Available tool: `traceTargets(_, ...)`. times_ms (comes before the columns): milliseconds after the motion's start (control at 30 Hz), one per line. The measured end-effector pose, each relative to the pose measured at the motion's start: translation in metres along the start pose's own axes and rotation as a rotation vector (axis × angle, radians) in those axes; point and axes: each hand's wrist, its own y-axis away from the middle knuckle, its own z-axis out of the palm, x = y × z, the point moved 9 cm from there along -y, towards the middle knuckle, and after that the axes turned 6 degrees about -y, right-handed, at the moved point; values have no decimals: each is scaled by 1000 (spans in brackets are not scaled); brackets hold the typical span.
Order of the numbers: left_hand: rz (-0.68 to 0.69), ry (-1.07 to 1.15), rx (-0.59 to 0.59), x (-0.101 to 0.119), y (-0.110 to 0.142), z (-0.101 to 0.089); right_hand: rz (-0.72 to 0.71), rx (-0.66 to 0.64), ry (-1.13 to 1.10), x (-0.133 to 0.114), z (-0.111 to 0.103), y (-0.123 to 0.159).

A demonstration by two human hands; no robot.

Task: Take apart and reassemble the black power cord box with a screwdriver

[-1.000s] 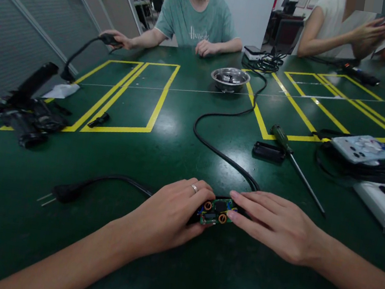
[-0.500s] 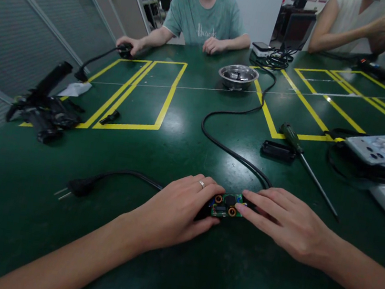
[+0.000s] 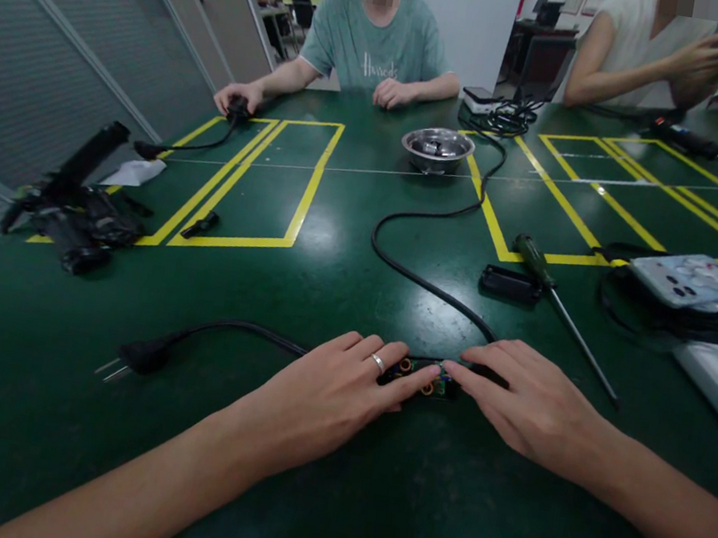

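Note:
A small green circuit board [image 3: 447,389] with copper coils lies in front of me, partly covered by my fingers. Dark plastic borders it, perhaps a casing. My left hand [image 3: 334,387], with a ring on one finger, holds its left end, the index finger stretched across the top. Fingers of my right hand [image 3: 531,403] press on the right end. From the left side a black power cord [image 3: 249,325] leads to a two-pin plug [image 3: 144,355]. Another black cable [image 3: 420,286] runs away from the right end. The board's underside is hidden.
Beyond my right hand lie a black plastic cover [image 3: 511,284] and a screwdriver [image 3: 534,257]. A metal bowl [image 3: 434,169] holds small parts. Black gear [image 3: 87,219] sits at left, a phone [image 3: 691,281] at right. Across the table, a person's hand [image 3: 240,98] grips a black object.
My left index finger has moved across the top of the board, covering more of it. Both hands stay at its ends. The co-worker's black object has shifted slightly and its cord hangs differently.

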Motion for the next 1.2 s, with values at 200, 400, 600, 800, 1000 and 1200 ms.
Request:
traceTargets(200,12,-18,-19,1,1,2,66,61,-103,7,-6,0)
traceTargets(400,11,-39,-44,3,0,5,91,68,-166,10,-6,1)
traceTargets(600,86,-51,26,11,2,5,87,38,-162,11,-3,1)
traceTargets(800,105,-66,13,18,1,11,96,37,-150,12,-5,1)
traceTargets(1000,106,-70,1,18,-2,11,102,46,-162,11,-5,2)
traceTargets(1200,98,-70,19,16,-1,9,108,44,-165,11,-6,1)
